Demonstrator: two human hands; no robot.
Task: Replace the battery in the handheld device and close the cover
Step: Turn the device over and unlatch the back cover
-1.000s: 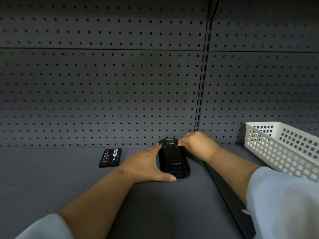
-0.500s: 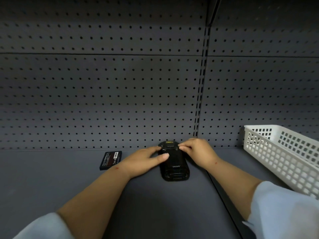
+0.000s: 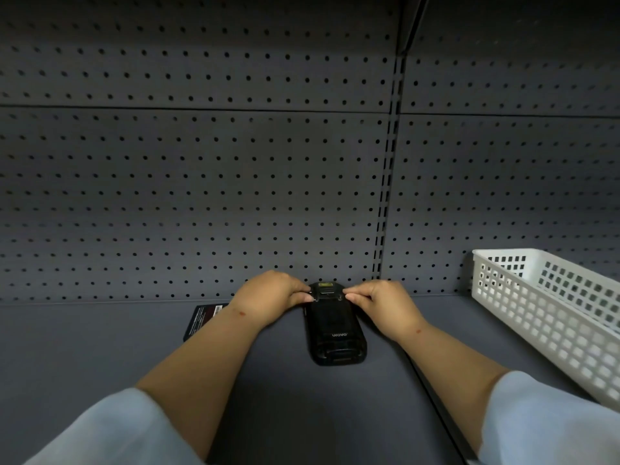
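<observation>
A black handheld device [image 3: 335, 333] lies face down on the grey shelf, its back cover on and its far end towards the pegboard. My left hand [image 3: 268, 297] pinches the device's far left corner with thumb and fingers. My right hand [image 3: 382, 305] pinches the far right corner the same way. A flat black battery [image 3: 201, 318] with a printed label lies on the shelf to the left, partly hidden behind my left forearm.
A white perforated plastic basket [image 3: 550, 317] stands on the shelf at the right. A grey pegboard wall [image 3: 201, 196] rises right behind the device. A seam between two shelf boards [image 3: 432, 394] runs under my right forearm.
My left hand has slid from the device's left side up to its far left corner. My right hand stays at the far right corner. The device has not moved.
</observation>
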